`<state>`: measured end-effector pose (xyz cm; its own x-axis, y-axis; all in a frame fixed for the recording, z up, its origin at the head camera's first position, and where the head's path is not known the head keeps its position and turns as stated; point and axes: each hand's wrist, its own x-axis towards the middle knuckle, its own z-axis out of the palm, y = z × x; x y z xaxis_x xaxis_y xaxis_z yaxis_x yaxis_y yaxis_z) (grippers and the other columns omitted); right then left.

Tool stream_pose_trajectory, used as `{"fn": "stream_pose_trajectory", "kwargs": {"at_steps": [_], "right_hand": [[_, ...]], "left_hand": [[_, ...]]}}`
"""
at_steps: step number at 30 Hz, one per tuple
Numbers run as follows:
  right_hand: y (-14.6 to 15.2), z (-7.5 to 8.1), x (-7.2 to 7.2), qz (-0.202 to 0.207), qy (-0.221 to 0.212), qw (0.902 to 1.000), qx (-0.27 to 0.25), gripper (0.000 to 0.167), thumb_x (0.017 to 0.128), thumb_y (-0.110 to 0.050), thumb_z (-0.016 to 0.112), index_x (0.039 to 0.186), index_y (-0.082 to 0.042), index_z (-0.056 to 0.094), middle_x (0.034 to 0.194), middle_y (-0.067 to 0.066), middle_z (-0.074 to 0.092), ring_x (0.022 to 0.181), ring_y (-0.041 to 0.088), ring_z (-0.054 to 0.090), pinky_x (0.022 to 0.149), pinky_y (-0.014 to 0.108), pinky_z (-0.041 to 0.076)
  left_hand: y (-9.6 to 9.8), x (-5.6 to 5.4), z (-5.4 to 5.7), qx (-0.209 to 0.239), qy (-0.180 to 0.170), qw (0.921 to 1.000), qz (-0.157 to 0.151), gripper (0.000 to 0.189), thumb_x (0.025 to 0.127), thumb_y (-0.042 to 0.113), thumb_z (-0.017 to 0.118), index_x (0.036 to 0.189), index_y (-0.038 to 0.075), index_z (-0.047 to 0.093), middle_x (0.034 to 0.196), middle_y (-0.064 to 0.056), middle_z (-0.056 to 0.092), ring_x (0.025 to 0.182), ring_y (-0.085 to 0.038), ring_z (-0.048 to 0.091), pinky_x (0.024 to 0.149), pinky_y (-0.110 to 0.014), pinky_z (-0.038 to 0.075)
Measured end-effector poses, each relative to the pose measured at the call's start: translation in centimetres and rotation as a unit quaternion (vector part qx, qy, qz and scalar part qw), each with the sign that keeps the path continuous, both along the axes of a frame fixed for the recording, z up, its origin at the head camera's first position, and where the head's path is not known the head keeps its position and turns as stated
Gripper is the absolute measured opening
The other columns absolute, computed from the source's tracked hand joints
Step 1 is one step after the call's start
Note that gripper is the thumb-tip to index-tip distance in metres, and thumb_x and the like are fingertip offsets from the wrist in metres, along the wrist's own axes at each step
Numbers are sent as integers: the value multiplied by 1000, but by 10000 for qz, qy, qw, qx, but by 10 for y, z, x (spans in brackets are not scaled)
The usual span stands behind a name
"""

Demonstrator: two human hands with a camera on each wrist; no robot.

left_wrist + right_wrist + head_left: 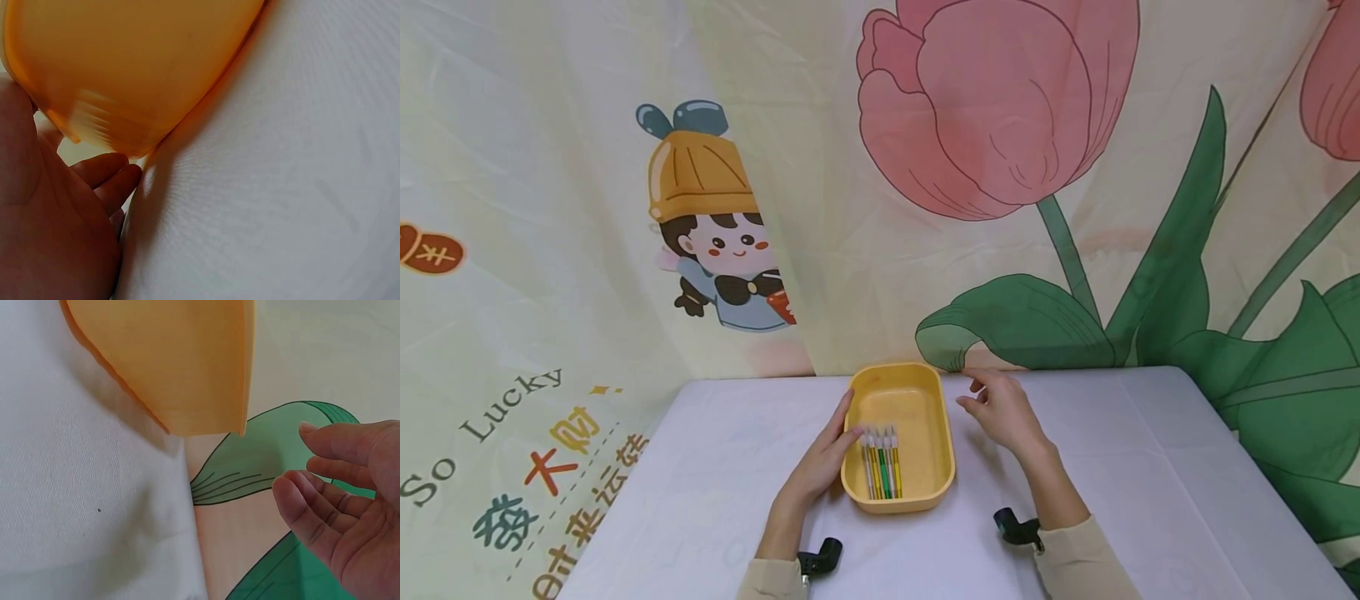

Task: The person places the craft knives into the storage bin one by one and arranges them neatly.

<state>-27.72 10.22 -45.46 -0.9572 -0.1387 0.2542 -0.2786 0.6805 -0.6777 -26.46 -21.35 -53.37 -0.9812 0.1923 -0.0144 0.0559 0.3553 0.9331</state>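
A yellow tray (pixel 919 417) with rounded corners is at the middle of the table's far part. Several slim pen-like sticks (pixel 881 465), yellow, green and whitish with pale upper ends, lie side by side in its near left part. My left hand (pixel 822 457) grips the tray's left side, thumb over the rim and fingers along the outer wall. In the left wrist view its fingers (pixel 115 184) reach beneath the tray's wall. My right hand (pixel 1002 410) hovers off the tray's right side, holding nothing, its fingers loosely bent and thumb apart.
A white cloth covers the table (pixel 1120 450). Behind it hangs a printed backdrop with a large pink tulip (pixel 1000 100), green leaves and a cartoon child (pixel 726 242). Black wrist cameras sit by both beige sleeves (pixel 1086 558).
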Motion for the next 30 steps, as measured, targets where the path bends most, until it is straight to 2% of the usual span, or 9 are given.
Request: {"fn": "stream_pose_trajectory", "kwargs": {"at_steps": [12, 20, 30], "right_hand": [[13, -3, -2, -100, -72, 9999, 32, 45, 92, -16, 80, 135, -14, 69, 105, 9, 69, 85, 20, 62, 72, 33, 54], [21, -5, -4, -248, -234, 9994, 20, 47, 93, -17, 80, 137, -9, 67, 111, 15, 70, 89, 22, 62, 76, 36, 54], [25, -5, -4, -339, -264, 9991, -68, 47, 92, -17, 80, 137, -7, 67, 108, 13, 69, 89, 24, 62, 74, 35, 56]], "left_hand": [[0, 1, 2, 27, 14, 10000, -13, 65, 111, 37, 48, 165, 46, 13, 173, 17, 12, 163, -17, 6, 131, -53, 5], [0, 0, 0, 46, -25, 10000, 6, 64, 111, 36, 47, 164, 49, 12, 173, 19, 11, 163, -16, 6, 131, -53, 5], [0, 1, 1, 31, 37, 10000, -29, 65, 110, 39, 48, 165, 48, 13, 173, 18, 12, 163, -17, 7, 131, -53, 6]]}}
